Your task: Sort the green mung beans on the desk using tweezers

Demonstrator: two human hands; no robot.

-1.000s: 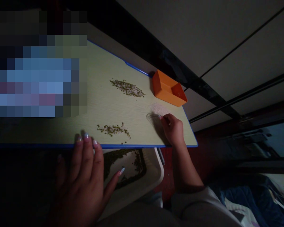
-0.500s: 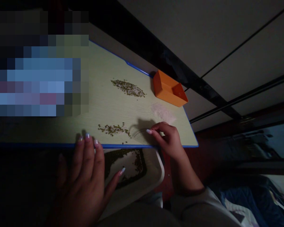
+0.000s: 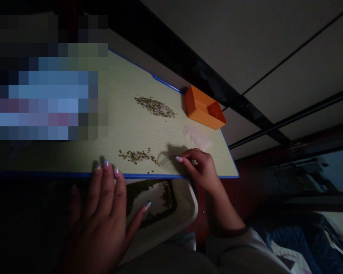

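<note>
My left hand (image 3: 103, 205) rests with fingers spread, its fingertips at the blue edge of the pale board (image 3: 111, 148) and its thumb over a white tub. My right hand (image 3: 201, 167) is closed in a pinch near the board's front edge. Between thumb and finger it holds a thin see-through piece with a curved rim (image 3: 169, 163); its exact kind is hard to make out. Just left of that piece lie scattered green beans (image 3: 137, 156) mixed with pale grains. Beyond my right hand is a patch of fine whitish grains (image 3: 196, 136).
Farther back is a larger heap of green beans and pale grains (image 3: 154, 106). An orange box (image 3: 205, 110) stands at the board's right rear, by a cabinet. Below the front edge, the white tub (image 3: 185, 205) holds many green beans. A blurred block covers the upper left.
Almost nothing differs. My right hand has shifted very slightly left with the see-through piece, while my left hand stays in place.
</note>
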